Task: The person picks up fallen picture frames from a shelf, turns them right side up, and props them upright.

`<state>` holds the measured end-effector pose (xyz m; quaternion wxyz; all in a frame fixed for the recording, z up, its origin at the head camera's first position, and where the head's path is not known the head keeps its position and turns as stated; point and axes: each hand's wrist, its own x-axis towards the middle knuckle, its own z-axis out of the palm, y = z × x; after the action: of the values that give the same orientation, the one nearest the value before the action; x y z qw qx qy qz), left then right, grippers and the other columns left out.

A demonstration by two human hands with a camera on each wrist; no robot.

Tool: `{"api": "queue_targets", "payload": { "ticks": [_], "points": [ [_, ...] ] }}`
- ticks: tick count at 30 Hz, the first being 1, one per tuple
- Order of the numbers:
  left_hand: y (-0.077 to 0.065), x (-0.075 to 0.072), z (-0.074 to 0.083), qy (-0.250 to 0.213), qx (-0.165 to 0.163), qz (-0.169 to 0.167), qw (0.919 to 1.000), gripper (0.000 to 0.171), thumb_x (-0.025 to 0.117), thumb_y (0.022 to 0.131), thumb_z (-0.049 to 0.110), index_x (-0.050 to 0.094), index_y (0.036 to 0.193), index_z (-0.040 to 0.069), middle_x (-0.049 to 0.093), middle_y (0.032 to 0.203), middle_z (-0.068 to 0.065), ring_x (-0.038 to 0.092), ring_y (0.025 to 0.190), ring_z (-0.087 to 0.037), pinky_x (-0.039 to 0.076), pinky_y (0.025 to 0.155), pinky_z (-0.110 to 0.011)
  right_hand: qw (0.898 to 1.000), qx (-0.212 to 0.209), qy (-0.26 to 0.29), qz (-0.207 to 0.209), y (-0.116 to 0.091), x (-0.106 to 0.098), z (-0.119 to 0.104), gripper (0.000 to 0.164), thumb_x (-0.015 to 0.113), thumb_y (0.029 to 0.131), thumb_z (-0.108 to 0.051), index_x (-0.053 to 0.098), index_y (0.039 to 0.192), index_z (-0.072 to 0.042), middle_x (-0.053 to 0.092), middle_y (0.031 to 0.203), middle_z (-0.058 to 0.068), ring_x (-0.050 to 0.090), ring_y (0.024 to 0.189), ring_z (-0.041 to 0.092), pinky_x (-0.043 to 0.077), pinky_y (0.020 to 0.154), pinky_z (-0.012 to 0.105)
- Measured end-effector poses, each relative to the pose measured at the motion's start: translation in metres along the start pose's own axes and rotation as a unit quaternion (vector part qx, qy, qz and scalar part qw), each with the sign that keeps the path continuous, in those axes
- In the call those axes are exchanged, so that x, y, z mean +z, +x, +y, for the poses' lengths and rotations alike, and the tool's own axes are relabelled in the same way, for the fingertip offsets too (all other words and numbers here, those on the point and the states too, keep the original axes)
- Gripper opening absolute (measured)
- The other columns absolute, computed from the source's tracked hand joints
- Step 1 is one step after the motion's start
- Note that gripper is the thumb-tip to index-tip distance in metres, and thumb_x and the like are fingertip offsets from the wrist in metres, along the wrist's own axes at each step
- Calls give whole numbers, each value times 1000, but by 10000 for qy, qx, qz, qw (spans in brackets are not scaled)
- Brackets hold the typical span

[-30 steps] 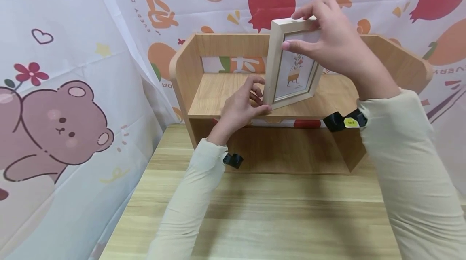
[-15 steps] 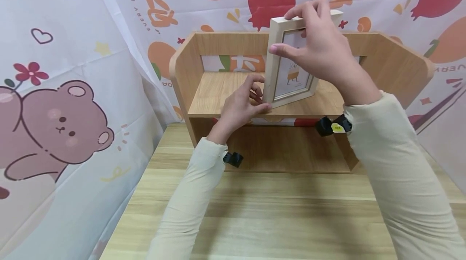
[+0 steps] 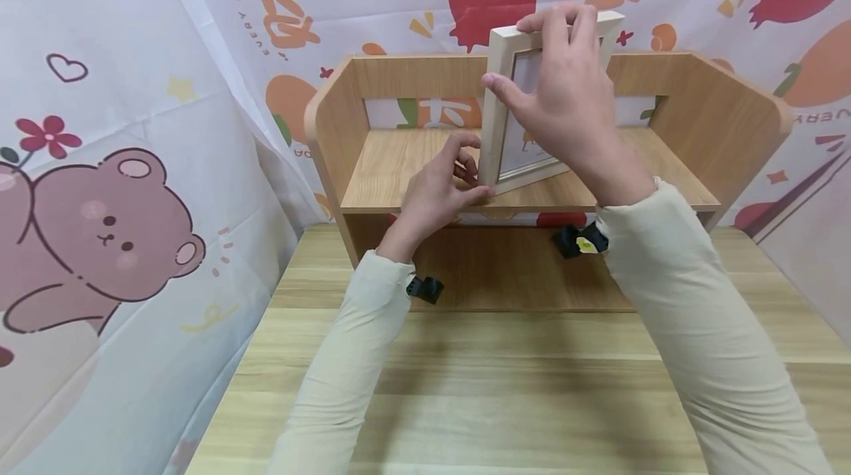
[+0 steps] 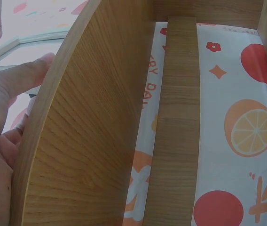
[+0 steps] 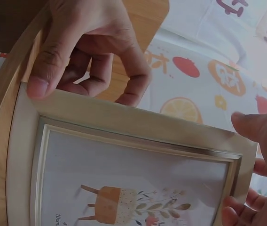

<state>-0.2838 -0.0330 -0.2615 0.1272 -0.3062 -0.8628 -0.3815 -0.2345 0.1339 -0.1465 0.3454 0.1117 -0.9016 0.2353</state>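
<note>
From my end, the wooden picture frame point(image 3: 520, 137) stands upright, angled, on the upper board point(image 3: 395, 165) of the shelf unit point(image 3: 725, 106) on the tabletop point(image 3: 492, 386). I've got the left hand point(image 3: 433, 190) pinching its lower left corner, right hand point(image 3: 573, 94) gripping the upper left, thumb on side, fingers over top; far lower corner's hidden, can't confirm contact.

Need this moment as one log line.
wooden picture frame: stands angled on upper shelf | left hand: holds its lower left corner | right hand: grips its upper left corner
</note>
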Motion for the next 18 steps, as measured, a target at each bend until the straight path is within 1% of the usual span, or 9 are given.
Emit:
{"api": "queue_targets", "payload": {
  "ticks": [5, 12, 18],
  "points": [
    [0, 0, 0, -11, -45, -7, 10000, 65, 78, 81, 25, 36, 131, 22, 58, 98, -2, 64, 97, -17, 54, 83, -34, 10000, -16, 1, 70, 2, 3, 2, 64, 63, 89, -45, 40, 137, -9, 33, 140, 12, 38, 129, 25, 51, 88, 46],
    [0, 0, 1, -32, -61, -1, 10000, 65, 78, 81, 25, 36, 131, 23, 58, 97, -1, 64, 97, -16, 54, 82, -33, 10000, -48, -22, 57, 4, 5, 4, 62, 62, 90, -43, 39, 137, -11, 31, 140, 11, 37, 130, 25, 50, 93, 45],
    [-1, 0, 1, -50, -51, 18, 10000, 65, 78, 81, 25, 37, 130, 23, 58, 97, -1, 64, 97, -16, 54, 83, -33, 9998, -107, -1, 142, 3, 9, 5, 54, 59, 92, -41, 43, 138, -18, 31, 140, 9, 39, 128, 26, 51, 88, 46]
  ]
}}
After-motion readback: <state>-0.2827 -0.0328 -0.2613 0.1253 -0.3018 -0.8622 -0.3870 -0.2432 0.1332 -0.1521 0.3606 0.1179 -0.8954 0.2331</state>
